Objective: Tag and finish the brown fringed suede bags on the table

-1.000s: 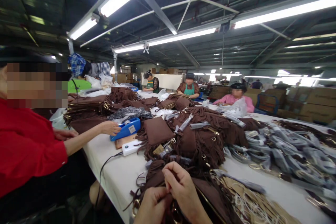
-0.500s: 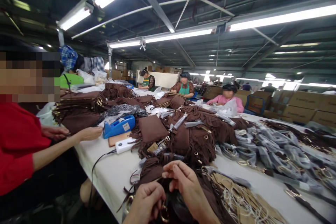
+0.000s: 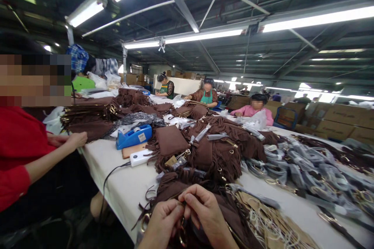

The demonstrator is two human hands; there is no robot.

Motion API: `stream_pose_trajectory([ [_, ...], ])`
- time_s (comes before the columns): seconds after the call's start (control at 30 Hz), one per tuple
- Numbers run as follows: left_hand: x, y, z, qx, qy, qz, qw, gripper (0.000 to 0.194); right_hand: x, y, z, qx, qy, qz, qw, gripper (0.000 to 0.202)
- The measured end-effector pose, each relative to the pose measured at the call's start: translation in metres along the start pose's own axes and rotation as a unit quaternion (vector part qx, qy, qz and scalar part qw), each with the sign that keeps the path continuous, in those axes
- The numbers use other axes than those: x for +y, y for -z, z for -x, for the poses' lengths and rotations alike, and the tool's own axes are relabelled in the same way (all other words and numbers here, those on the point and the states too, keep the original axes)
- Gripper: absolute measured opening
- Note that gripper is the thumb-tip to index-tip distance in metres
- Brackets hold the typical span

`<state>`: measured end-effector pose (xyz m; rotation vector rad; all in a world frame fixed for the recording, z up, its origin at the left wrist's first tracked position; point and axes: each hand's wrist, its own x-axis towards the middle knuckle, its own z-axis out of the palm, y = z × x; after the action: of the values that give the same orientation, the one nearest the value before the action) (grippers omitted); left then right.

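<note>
At the bottom middle, a brown fringed bag (image 3: pixel 172 184) lies under and just beyond my hands. My left hand (image 3: pixel 165 220) is closed in a pinch beside its dark edge, with a gold ring (image 3: pixel 182 237) hanging just below the fingers. My right hand (image 3: pixel 204 212) pinches too, its thumb and forefinger touching the left fingertips. Whatever small thing sits between the fingertips is too small and covered to make out. More brown fringed bags (image 3: pixel 172 140) are heaped past my hands, some with gold zips and clips.
A blue tape dispenser (image 3: pixel 133 137) and a white device (image 3: pixel 140 157) with a black cable stand left. Tan tags with white strings (image 3: pixel 271 218) and plastic-wrapped straps (image 3: pixel 309 163) lie right. A person in a red top (image 3: pixel 23 151) sits at the left; others work across the white table (image 3: pixel 117 179).
My right hand has come leftward and its fingers have closed in against my left hand's. The red-sleeved person's hand has drawn back left from the tape dispenser.
</note>
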<state>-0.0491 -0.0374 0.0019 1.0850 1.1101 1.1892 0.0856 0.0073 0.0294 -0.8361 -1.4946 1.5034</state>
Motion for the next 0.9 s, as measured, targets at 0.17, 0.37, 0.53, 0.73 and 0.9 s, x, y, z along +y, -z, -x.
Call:
stream_pose_trajectory([
  [0.17,0.001,0.011,0.005,-0.003,-0.031,0.011,0.999,0.074,0.004,-0.001,-0.002,0.010,-0.023,-0.061,0.998,0.048],
  [0.37,-0.010,0.016,0.002,0.044,-0.036,0.026,0.998,0.048,0.008,-0.001,-0.001,0.015,-0.026,-0.028,0.999,0.052],
  [0.53,-0.007,0.010,0.000,0.063,-0.039,0.019,0.997,0.044,0.012,0.001,0.000,-0.010,0.001,0.033,0.999,0.051],
  [0.73,0.000,0.007,0.003,0.069,-0.090,-0.045,0.992,0.032,0.010,0.000,0.002,-0.032,0.043,0.102,0.993,0.043],
  [0.9,-0.001,0.009,0.004,0.079,-0.098,-0.096,0.987,0.026,0.010,0.000,0.002,-0.044,0.061,0.133,0.988,0.031],
])
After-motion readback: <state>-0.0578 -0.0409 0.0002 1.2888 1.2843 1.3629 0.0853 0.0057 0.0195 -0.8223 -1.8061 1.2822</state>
